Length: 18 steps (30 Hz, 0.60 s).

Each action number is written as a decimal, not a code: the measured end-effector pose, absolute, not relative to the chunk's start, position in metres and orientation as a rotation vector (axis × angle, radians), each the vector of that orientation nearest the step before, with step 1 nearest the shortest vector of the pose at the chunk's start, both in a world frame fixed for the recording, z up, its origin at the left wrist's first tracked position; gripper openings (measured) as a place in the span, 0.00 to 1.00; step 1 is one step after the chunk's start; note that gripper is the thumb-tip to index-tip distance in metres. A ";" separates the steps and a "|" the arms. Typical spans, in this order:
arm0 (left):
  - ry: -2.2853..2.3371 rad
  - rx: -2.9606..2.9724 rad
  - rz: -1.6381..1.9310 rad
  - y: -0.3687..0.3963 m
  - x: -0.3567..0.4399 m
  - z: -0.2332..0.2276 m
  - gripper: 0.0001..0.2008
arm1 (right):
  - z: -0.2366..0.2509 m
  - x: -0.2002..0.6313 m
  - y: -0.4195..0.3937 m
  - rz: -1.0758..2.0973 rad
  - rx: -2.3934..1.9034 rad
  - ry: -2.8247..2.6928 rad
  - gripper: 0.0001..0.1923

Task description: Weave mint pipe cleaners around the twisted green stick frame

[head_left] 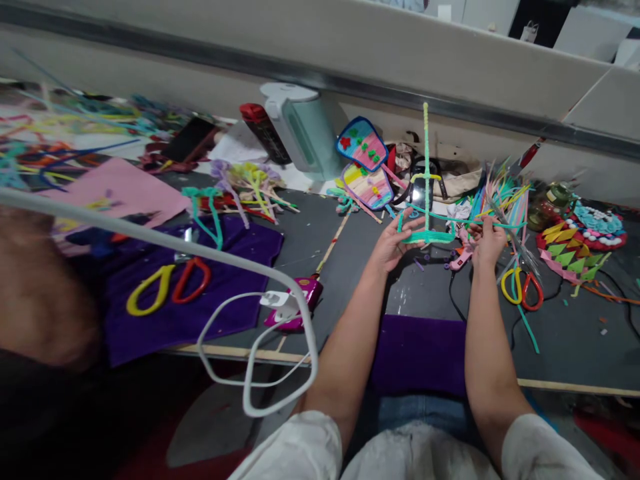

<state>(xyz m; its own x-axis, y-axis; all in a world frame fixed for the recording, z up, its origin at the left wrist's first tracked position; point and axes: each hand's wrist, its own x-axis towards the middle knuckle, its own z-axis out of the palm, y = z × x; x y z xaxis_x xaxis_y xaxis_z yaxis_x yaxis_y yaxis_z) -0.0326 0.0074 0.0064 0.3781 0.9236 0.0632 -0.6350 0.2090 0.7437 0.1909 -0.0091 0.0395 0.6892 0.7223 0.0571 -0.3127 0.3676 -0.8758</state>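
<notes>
Here, my left hand [395,243] closes its fingers around the near end of a teal pipe-cleaner frame [428,235], thumb on top, the grip snug on the wound base. From that base a thin upright stem rises straight toward the grey wall ledge [450,110], with a short yellow crosspiece partway up. My right hand [487,241] pinches a long teal strand [450,220] that runs across from the frame; the fingertips are pressed together on it, the other fingers curled in. The frame is lifted just above the dark grey tabletop [430,293], roughly midway between table edge and wall.

Open room: a bare patch of tabletop lies directly under and in front of both hands, down to a purple cloth [420,353] at the near edge. To the right, a pair of scissors with yellow and red handles [523,290] lies just beside my right wrist, and a bundle of loose pipe cleaners [505,193] fans up behind that hand. A pink glue gun [461,257] lies between the hands, close under the frame. To the left, a second scissors [167,283] rests on another purple cloth [200,293], well apart. A white cable [260,360] loops over the near left edge. Two colourful felt pieces [365,163] lean by the wall behind the frame.
</notes>
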 end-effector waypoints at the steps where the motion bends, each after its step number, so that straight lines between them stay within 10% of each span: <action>1: 0.452 0.772 1.134 0.008 -0.033 0.006 0.39 | 0.040 0.192 -0.009 0.701 -0.989 -0.458 0.19; 18: 0.490 0.741 1.154 0.003 -0.026 0.005 0.34 | 0.026 0.181 -0.003 0.833 -1.054 -0.600 0.20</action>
